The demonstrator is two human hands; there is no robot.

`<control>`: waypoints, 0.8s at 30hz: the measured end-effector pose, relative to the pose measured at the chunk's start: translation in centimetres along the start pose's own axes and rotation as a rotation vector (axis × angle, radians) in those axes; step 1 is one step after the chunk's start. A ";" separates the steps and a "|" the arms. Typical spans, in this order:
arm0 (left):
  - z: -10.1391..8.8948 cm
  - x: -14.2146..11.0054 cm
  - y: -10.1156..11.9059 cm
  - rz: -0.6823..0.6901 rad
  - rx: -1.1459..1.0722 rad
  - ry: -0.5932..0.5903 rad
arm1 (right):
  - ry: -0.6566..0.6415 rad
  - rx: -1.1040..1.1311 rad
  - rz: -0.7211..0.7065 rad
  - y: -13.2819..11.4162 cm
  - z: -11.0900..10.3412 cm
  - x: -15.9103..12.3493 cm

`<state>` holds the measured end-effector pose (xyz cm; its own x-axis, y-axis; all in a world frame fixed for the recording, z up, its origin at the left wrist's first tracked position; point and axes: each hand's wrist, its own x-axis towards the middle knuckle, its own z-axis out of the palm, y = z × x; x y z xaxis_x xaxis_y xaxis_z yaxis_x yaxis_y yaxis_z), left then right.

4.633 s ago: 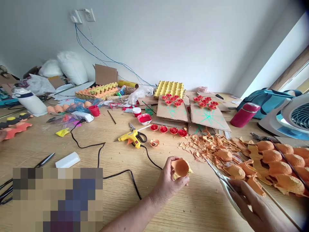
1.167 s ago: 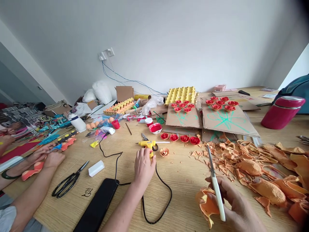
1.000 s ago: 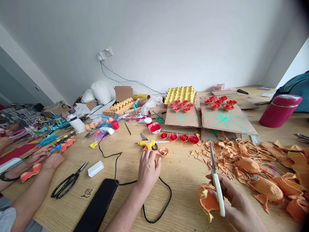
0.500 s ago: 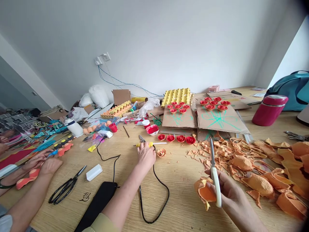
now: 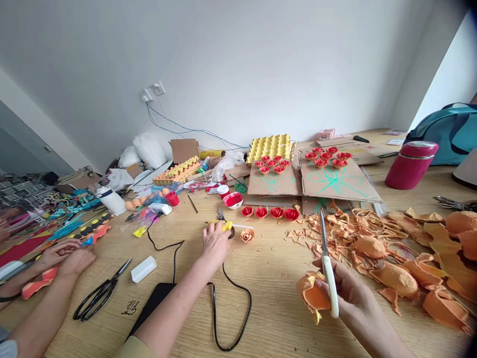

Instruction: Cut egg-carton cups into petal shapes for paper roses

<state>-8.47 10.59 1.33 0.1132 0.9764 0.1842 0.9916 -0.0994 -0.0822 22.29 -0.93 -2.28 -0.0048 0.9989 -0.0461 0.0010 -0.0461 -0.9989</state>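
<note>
Yellow glue gun (image 5: 227, 226) under left hand (image 5: 215, 244), grip unclear; white-handled scissors (image 5: 329, 283) and orange egg-carton cup (image 5: 316, 297) in closed right hand (image 5: 349, 287).

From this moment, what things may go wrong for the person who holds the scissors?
The right hand holds both the scissors and the orange cup, so the cup might slip or tear against the scissors.

The left hand is on the glue gun; the black cord lies looped nearby and could snag.

The bowl of red paint sits just beyond the gun, so a knock might spill it.
</note>
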 end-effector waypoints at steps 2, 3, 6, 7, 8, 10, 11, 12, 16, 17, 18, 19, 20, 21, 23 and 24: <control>0.1 -0.1 0.0 0.014 0.004 0.004 | 0.003 0.008 0.000 -0.1 0.1 0.0; 0.2 -0.1 0.0 0.017 0.004 0.007 | 0.005 0.009 0.000 -0.1 0.1 0.0; 0.4 0.0 0.6 0.011 0.001 0.019 | -0.001 0.007 -0.001 0.1 0.2 0.0; 0.4 0.0 0.9 0.005 -0.002 0.024 | -0.004 0.005 -0.001 0.1 0.2 0.0; 0.5 0.1 1.1 -0.002 -0.005 0.029 | -0.005 0.004 -0.001 0.2 0.2 0.0; 0.4 0.4 1.4 -0.013 -0.016 0.041 | -0.011 -0.005 -0.005 0.2 0.1 0.1; 0.3 0.5 1.5 -0.018 -0.023 0.048 | -0.012 -0.008 -0.007 0.2 0.1 0.1; 0.1 0.6 1.7 -0.022 -0.032 0.057 | -0.015 -0.010 -0.009 0.2 0.0 0.1; -1.4 0.1 3.1 -0.008 -0.087 0.106 | -0.020 -0.025 -0.018 0.1 0.0 0.1; -1.9 -0.4 3.9 0.007 -0.121 0.123 | -0.018 -0.032 -0.021 0.1 0.0 0.1; -2.5 -1.0 4.8 0.031 -0.170 0.143 | -0.015 -0.039 -0.023 0.2 0.0 0.1; -3.0 -1.8 5.9 0.078 -0.345 0.208 | -0.008 -0.045 -0.023 0.2 0.0 0.1; -3.5 -2.7 7.1 0.121 -0.534 0.252 | 0.000 -0.050 -0.021 0.2 0.0 0.1; -3.8 -3.7 8.3 0.148 -0.704 0.260 | 0.012 -0.055 -0.019 0.3 0.0 0.1; -4.2 -5.6 10.5 0.173 -1.006 0.144 | 0.041 -0.073 -0.029 0.1 0.1 0.0; -4.2 -6.4 11.5 0.196 -1.155 0.043 | 0.057 -0.087 -0.046 0.0 0.1 0.0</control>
<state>2.44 2.41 3.29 0.2504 0.9199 0.3019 0.4217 -0.3843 0.8213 22.17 -0.94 -2.27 0.0504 0.9987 0.0028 0.0893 -0.0017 -0.9960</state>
